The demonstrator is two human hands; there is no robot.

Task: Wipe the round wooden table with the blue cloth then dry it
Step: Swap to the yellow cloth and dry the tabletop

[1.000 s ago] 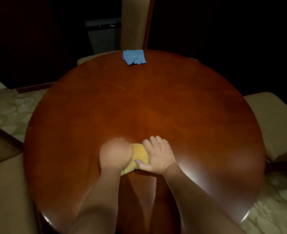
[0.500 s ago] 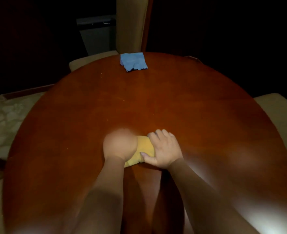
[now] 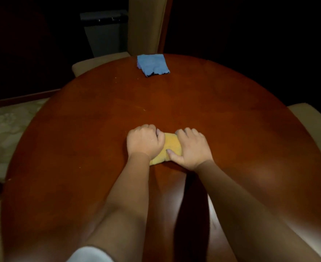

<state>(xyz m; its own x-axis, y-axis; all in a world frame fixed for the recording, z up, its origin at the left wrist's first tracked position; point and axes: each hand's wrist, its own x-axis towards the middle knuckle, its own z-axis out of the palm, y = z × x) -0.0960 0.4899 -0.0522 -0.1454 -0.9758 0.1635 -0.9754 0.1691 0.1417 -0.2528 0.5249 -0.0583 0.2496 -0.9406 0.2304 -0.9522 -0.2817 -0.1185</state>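
Observation:
A round, glossy reddish-brown wooden table (image 3: 240,129) fills the view. At its middle lies a folded yellow cloth (image 3: 172,146). My left hand (image 3: 145,141) grips the cloth's left part with curled fingers. My right hand (image 3: 190,149) holds its right part, thumb pressed on the cloth and fingers bent over its far edge. A folded blue cloth (image 3: 153,64) lies alone at the table's far edge, well beyond both hands.
Beige upholstered chairs stand around the table: one at the far side (image 3: 146,25), one seat at the right (image 3: 318,125), another at the far left (image 3: 91,64). A grey bin (image 3: 105,33) sits in the dark behind. Pale patterned floor (image 3: 6,129) shows at left.
Both hands with the yellow cloth have slid a little away from me across the table. The view has tipped closer over the table. The blue cloth has not moved.

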